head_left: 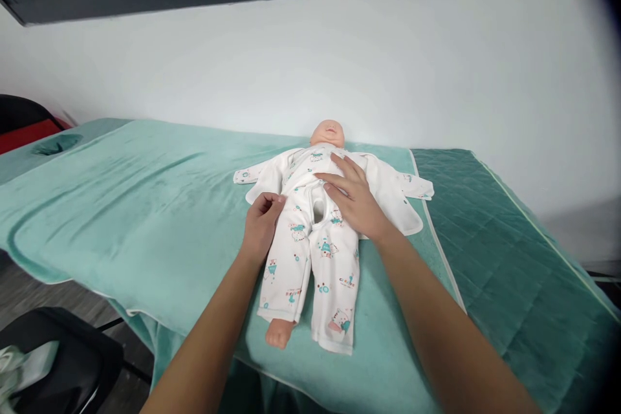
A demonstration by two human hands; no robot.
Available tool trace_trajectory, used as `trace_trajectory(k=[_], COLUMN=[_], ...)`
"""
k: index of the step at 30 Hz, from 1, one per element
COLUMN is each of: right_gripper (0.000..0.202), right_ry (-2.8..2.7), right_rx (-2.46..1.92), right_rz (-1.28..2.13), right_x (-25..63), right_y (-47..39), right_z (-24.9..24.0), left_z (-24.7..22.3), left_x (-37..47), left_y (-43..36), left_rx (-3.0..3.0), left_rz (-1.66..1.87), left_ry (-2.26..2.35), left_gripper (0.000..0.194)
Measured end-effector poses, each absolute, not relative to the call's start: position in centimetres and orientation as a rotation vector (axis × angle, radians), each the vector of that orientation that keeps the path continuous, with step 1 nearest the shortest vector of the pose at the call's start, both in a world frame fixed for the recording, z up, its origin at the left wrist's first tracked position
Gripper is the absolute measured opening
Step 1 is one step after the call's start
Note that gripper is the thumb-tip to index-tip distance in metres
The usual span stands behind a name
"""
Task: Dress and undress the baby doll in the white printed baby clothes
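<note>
A baby doll (328,133) lies on its back on the green-covered bed, its head toward the wall. It wears a white printed top (385,191), spread open at both sides, and white printed trousers (291,239) with an opening at the crotch. One bare foot (279,332) sticks out of the trouser leg on the left; the other foot is hidden. My left hand (263,223) pinches the trousers' edge at the doll's hip on the left. Fingers spread, my right hand (356,197) rests on the doll's belly near the waistband.
A light green blanket (121,207) covers the bed, with a darker quilted cover (509,259) at the right. The white wall (291,71) stands behind. A black chair (63,356) holding a pale object is at the lower left.
</note>
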State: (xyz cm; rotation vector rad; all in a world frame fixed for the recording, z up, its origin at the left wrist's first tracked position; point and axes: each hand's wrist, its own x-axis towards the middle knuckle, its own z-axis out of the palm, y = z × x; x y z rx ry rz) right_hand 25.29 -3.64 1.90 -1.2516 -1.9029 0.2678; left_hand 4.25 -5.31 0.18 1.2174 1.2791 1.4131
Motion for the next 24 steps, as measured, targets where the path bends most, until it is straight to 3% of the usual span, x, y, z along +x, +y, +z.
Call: trace_trajectory(k=[9,24], right_gripper=[0.036,0.030], right_ry=[-1.914,-1.907], right_rx=[-1.266,-1.166], right_rz=[0.301,0.105], right_x=[25.28,25.04], right_y=[-3.79,-3.83], right_z=[2.06,1.69], left_z=[-0.25,-0.16], left_x=[4.03,3.90], left_y=[-4.99,-5.14], left_rx=[1.157,1.174], left_rz=[1.521,1.464], left_ry=[1.281,1.288], left_gripper=[0.018,0.025])
